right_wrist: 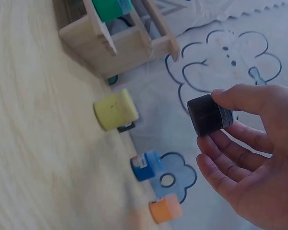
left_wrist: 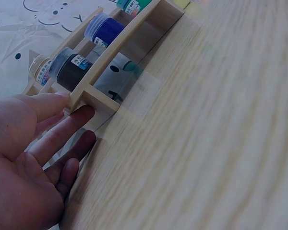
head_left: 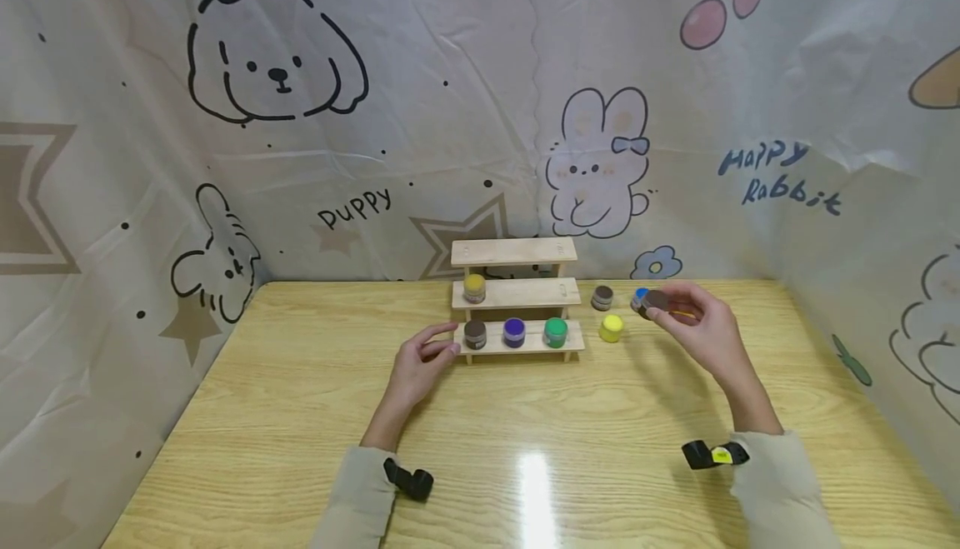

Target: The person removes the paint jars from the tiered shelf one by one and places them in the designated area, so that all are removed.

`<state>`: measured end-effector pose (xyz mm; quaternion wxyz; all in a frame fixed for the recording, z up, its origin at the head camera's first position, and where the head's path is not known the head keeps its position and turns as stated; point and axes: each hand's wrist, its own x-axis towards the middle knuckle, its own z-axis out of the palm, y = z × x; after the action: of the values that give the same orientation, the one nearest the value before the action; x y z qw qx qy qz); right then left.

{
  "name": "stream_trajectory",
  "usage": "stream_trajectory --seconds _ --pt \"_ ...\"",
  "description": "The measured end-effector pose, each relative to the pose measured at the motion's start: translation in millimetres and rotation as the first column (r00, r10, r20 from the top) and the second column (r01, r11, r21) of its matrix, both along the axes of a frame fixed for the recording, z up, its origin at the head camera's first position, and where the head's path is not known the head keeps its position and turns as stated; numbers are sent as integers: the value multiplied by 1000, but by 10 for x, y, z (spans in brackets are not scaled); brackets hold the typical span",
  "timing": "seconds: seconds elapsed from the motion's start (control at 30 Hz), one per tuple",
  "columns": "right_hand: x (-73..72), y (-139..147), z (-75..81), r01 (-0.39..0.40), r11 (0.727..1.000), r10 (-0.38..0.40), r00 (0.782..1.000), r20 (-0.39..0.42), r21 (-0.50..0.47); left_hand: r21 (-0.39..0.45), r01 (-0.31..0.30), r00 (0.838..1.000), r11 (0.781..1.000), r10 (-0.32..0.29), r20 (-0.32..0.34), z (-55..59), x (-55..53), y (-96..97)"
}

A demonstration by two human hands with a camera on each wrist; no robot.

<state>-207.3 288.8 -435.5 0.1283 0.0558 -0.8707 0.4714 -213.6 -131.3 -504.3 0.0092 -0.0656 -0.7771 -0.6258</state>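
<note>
My right hand (head_left: 701, 324) holds a dark paint jar (right_wrist: 205, 116) between thumb and fingers, raised above the table at the right. At the left end of a three-step wooden rack (head_left: 516, 251), my left hand (head_left: 420, 366) pinches the lowest step's corner with thumb and finger. On that step stand a dark jar (head_left: 475, 334), a purple jar (head_left: 513, 332) and a green jar (head_left: 556, 332). A dull yellow jar (head_left: 474, 288) sits at the left of the middle step. The top step bears no jar.
Right of the rack, a bright yellow jar (head_left: 611, 328), another dark jar (head_left: 602, 297), a blue jar (right_wrist: 145, 166) and an orange jar (right_wrist: 165, 208) stand on the wooden table (head_left: 315, 416). A printed cloth (head_left: 465, 116) hangs behind the table.
</note>
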Motion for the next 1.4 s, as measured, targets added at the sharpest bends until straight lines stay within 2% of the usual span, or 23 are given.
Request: stream_trajectory --seconds 0.1,0.2,0.43,0.63,0.73,0.9,0.97,1.4 --pt "-21 42 -73 19 1000 -20 999 34 3 -11 -8 1000 1000 8 -2 -56 -26 -21" --pt "-49 79 -164 34 999 -35 997 68 7 -18 -6 1000 1000 6 -2 -67 -29 -36" --pt "-117 144 -349 51 998 -55 986 159 33 -21 -2 1000 1000 2 -15 -44 -19 -36" --pt "-160 172 -462 49 997 -58 978 199 51 -12 -5 1000 1000 5 -10 -22 -20 -15" --pt "-170 177 -494 50 997 -62 976 210 66 0 1 1000 1000 -1 -7 28 -3 2" --pt "-177 170 -516 56 994 -74 973 221 89 1 35 999 999 -35 1 253 109 29" --pt "-176 163 -522 58 994 -77 972 222 91 -4 39 999 999 -39 -9 311 145 35" --pt "-186 150 -542 62 991 -86 974 208 121 -6 25 1000 1000 -25 0 295 156 30"
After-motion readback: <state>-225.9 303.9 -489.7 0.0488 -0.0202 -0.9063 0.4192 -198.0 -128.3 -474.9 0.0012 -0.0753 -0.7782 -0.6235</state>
